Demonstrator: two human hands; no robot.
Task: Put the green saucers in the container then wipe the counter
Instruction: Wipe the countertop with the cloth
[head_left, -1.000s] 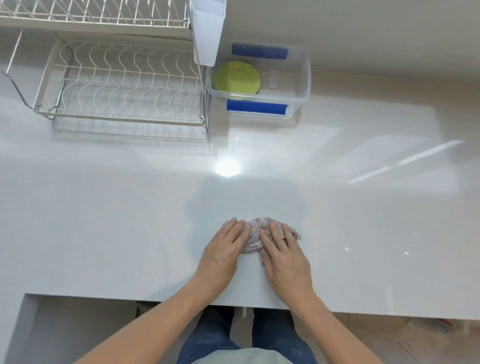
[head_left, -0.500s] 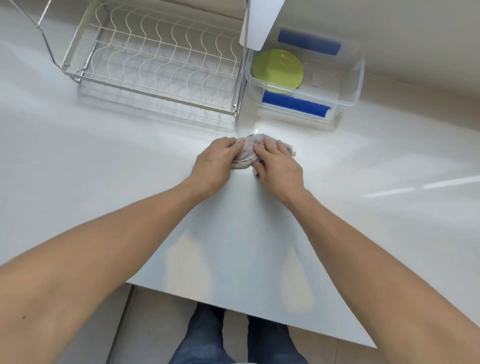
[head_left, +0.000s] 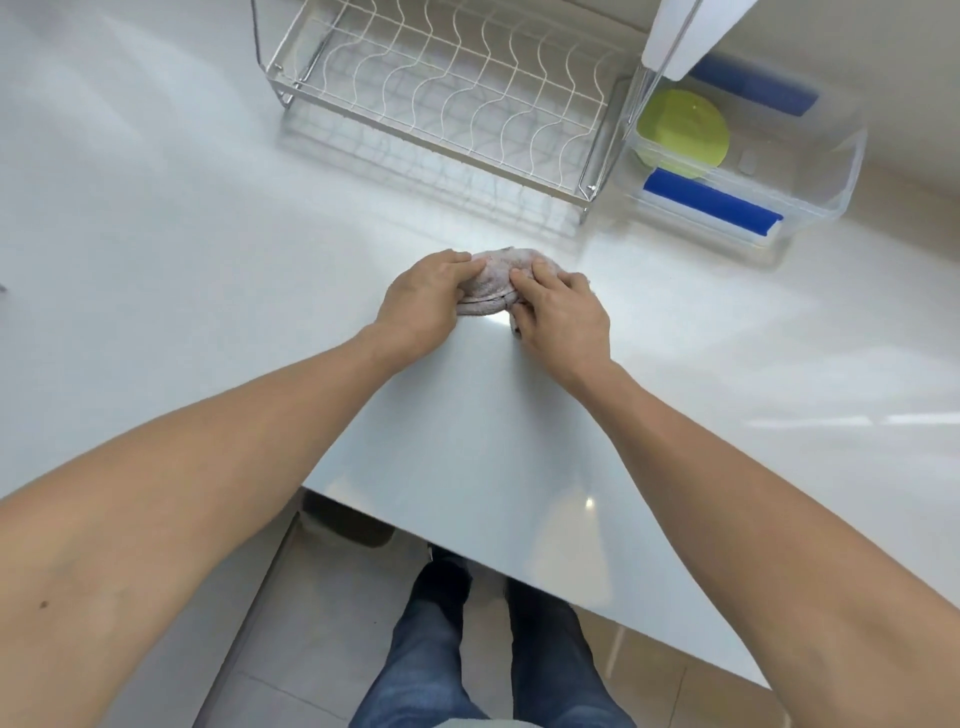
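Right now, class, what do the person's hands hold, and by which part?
Both hands, left hand and right hand, press a bunched cloth on the counter, one at each end.

since a second ago your left hand (head_left: 423, 301) and right hand (head_left: 563, 312) have pushed the cloth (head_left: 496, 286) away from the near edge of the surface (head_left: 156, 260), out toward the rack (head_left: 441, 98) and the container (head_left: 810, 171). your arms, bent then, now reach out almost straight. the cloth, which lay fairly flat under your fingers, is now bunched into a hump between the two hands. over the last half second the hands barely shifted on the cloth. your view has swung left and tilted, so the rack and container now sit higher and further right.
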